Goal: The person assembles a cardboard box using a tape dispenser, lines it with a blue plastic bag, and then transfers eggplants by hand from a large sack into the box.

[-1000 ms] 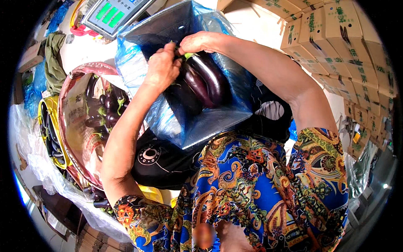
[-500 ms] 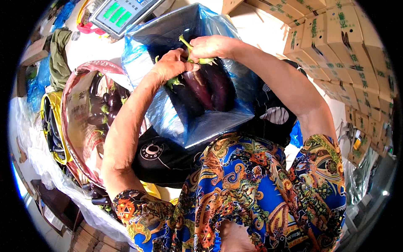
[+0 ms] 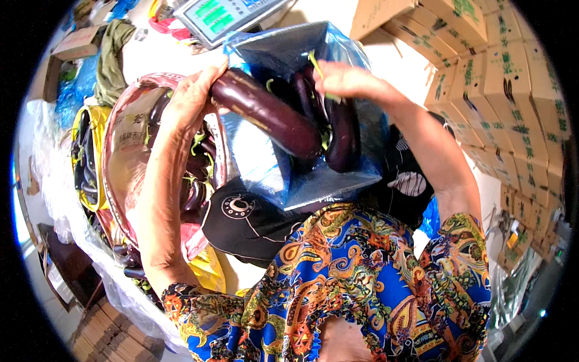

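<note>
1 purple eggplant [image 3: 268, 113] is slanting lower-right from my left hand [image 3: 194, 93], clamped on its end, with my blurred right hand [image 3: 347, 79] hiding its grip.

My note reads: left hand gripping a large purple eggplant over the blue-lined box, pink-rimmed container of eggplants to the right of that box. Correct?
Not quite: the head view shows the pink-rimmed container left of the blue-lined box. The left hand does grip a large purple eggplant over the box.
</note>
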Demonstrator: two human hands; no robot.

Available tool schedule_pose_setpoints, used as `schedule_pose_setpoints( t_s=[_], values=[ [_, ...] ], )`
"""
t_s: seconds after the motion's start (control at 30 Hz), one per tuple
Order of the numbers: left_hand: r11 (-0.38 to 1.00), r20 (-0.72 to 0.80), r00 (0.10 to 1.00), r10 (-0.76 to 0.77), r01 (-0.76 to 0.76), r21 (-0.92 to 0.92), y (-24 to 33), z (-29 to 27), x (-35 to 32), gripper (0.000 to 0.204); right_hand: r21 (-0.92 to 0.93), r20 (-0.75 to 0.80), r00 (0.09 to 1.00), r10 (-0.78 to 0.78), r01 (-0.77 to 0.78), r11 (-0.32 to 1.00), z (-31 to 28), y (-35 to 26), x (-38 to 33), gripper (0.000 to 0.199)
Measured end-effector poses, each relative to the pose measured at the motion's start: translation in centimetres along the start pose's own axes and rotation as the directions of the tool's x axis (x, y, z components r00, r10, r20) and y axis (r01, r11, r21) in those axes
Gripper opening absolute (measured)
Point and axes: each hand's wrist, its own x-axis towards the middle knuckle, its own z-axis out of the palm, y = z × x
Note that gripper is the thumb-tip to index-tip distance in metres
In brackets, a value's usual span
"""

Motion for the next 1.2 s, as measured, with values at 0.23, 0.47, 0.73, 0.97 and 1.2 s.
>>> schedule_pose_setpoints(
  t_s=[0.23, 0.47, 0.73, 0.97, 1.2],
  values=[
    [0.948, -0.222, 0.964, -0.145, 0.072, -0.31, -1.7, -2.4, -3.4, 0.034, -0.323, -0.038, 0.98, 0.195, -0.197, 0.926, 4.6, -2.6, 0.8, 0.056],
    [0.922, -0.268, 0.95, -0.163, 0.05, -0.384, -4.1, -3.1, -4.6, 0.037, 0.577, 0.035, 0.961, -0.273, 0.204, 0.791, 3.9, -7.4, -1.1, 0.066],
    [0.921, -0.409, 0.875, 0.261, -0.099, 0.376, -1.3, -4.4, -8.6, 0.049, 0.858, 0.293, 0.915, -0.277, -0.124, 0.498, 2.2, -7.5, -2.2, 0.05],
    [0.993, 0.06, 0.993, 0.105, -0.108, 0.048, -2.8, -4.1, -9.0, 0.065, 0.842, 0.279, 0.864, -0.418, -0.011, 0.539, 2.3, -8.0, -1.8, 0.045],
    [0.91, -0.289, 0.925, 0.247, -0.324, -0.259, -3.7, -8.9, -8.5, 0.059, 0.014, -0.175, 0.983, -0.051, 0.054, 0.998, 0.0, -3.5, -1.4, 0.047]
  ],
)
